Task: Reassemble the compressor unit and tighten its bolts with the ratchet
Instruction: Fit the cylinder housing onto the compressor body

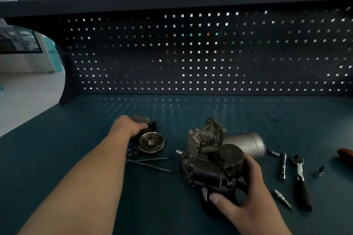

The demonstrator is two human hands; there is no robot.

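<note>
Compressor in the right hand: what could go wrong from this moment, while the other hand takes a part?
The right hand alone holds the compressor, tilted on the bench; it might slip or tip onto the silver cylinder behind it. The left hand grips a dark part with its forearm close to the long bolts; drawing back could knock them away.

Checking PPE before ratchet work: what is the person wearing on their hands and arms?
Nothing visible. The left hand and right hand are ungloved, and no sleeve shows on either arm up to the frame edge. No watch, rings, bands or markings can be seen.
</note>
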